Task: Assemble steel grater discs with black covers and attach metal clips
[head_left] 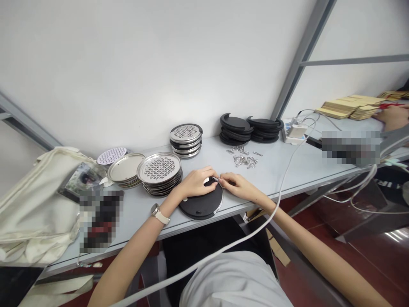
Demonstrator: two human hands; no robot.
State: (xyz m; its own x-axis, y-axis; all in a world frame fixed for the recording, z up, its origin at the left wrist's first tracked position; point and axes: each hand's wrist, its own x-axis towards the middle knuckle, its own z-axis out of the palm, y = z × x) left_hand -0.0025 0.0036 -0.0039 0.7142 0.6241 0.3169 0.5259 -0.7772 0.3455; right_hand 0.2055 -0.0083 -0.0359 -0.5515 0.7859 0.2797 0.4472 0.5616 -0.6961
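Observation:
A round black disc (201, 204) with a metal rim lies flat near the table's front edge. My left hand (196, 181) rests on its top with the fingers curled and pressing down. Touching it from the right, my right hand (238, 184) pinches a small metal clip at the disc's upper edge, where the fingertips of both hands meet. A watch sits on my left wrist (159, 213). Loose metal clips (244, 158) lie in a heap just behind my hands.
Stacks of perforated metal discs (159, 172) (186, 140), plain metal trays (125, 169) and black rings (251, 128) line the table. A cream bag (35, 200) sits left. A white cable (281, 187) crosses my right arm. Another person's hand (394, 116) and brown card stacks (351, 106) are far right.

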